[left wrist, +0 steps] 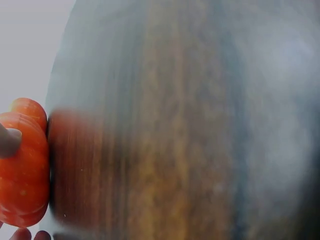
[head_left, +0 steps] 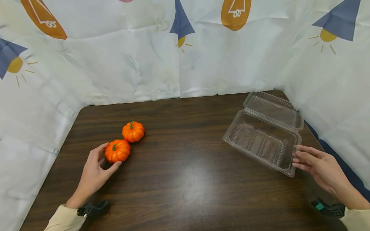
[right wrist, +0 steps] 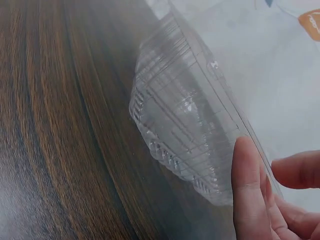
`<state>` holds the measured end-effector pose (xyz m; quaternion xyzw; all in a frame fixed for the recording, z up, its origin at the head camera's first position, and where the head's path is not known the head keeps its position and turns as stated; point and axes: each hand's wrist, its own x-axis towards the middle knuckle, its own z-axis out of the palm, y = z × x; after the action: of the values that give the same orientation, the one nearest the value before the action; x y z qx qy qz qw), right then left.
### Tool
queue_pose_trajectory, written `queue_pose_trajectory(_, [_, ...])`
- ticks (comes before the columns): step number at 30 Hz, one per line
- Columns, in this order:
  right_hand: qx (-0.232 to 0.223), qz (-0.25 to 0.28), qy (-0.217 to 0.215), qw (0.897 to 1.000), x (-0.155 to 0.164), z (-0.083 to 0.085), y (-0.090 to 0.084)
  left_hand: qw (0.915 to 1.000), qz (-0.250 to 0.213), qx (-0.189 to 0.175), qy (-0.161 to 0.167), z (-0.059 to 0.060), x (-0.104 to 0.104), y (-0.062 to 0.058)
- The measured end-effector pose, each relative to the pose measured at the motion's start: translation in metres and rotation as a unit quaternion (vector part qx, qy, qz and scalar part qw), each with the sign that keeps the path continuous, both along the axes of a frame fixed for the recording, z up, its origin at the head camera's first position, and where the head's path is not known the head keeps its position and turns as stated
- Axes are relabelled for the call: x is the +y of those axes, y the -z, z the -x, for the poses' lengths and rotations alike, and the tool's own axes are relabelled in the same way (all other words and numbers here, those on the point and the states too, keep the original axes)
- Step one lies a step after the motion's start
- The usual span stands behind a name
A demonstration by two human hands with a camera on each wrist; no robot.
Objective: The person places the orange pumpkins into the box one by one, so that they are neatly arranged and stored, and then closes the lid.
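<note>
Left hand cups near mini pumpkin at its 1 o'clock; right hand, fingers straight, touches clear clamshell container at 10 o'clock.

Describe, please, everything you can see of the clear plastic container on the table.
The clear plastic container is a hinged clamshell lying open and empty on the dark wooden table, at its far right side. Its ribbed tray faces up; the lid leans back toward the curtain. The thin plastic looks glossy. The right hand touches its near corner with straight fingertips.
</note>
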<state>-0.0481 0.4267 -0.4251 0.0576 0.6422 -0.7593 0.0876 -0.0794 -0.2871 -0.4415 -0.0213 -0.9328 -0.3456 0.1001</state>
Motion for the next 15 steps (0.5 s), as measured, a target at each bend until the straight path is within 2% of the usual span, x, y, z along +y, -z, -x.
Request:
queue_pose_trajectory(4, [0.005,0.025,-0.003,1.0,-0.0002,-0.0017,0.0008,0.9997,-0.022,-0.007,-0.01,-0.0006,0.0,0.0016])
queue_pose_trajectory(15, [0.002,0.052,0.011,0.999,-0.0004,-0.0021,0.0009,0.9991,-0.035,0.009,-0.023,-0.0011,0.0034,0.0033])
